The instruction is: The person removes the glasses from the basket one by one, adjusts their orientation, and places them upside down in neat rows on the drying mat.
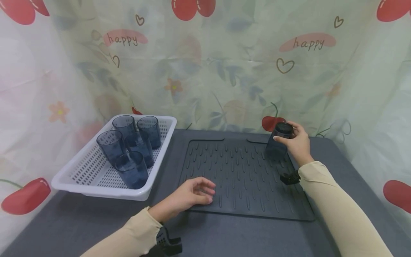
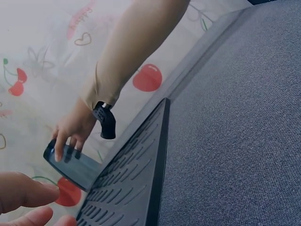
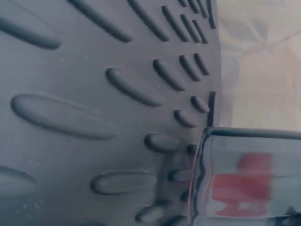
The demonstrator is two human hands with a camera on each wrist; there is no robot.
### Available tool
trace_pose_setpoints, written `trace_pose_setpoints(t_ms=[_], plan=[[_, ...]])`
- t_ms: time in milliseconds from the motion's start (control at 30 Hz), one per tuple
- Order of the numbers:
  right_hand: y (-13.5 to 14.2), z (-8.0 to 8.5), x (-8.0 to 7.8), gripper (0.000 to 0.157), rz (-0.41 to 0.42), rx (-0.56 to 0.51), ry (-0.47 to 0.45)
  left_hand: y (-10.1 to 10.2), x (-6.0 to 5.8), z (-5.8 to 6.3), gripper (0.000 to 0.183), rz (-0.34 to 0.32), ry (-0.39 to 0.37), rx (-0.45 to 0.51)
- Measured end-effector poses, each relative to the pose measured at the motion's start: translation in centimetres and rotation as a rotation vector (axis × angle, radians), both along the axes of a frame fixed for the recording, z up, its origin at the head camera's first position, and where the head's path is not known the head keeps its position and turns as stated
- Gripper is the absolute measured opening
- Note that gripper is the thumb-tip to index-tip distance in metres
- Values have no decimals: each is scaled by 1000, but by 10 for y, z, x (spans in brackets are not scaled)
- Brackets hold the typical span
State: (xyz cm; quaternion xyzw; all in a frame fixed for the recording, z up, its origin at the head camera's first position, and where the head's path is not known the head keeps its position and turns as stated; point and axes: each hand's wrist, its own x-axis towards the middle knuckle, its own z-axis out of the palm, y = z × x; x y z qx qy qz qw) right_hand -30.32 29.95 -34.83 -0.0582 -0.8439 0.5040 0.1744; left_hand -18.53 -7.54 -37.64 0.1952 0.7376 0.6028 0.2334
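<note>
My right hand (image 1: 299, 143) grips a dark blue see-through glass (image 1: 277, 147) near its base, which faces up. The glass is upside down, its rim low at the far right corner of the black ridged drying mat (image 1: 229, 178). In the right wrist view the rim end of the glass (image 3: 244, 179) shows right at the mat's ridges. My left hand (image 1: 196, 192), fingers loosely bent and holding nothing, hovers over the near left corner of the mat. In the left wrist view its fingers (image 2: 28, 193) show at the lower left.
A white plastic basket (image 1: 69, 178) stands at the left with several upright blue glasses (image 1: 131, 170) in it. The dark grey tabletop (image 1: 237, 237) runs around the mat. A curtain (image 1: 205, 71) printed with cherries and "happy" hangs behind the table.
</note>
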Motion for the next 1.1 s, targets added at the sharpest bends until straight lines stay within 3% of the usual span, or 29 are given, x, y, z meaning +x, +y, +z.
trace_pose_setpoints(t_ms=[1100], plan=[[2,-17,0,84,21,4,-4,2,1,0,43,5,3,-8]])
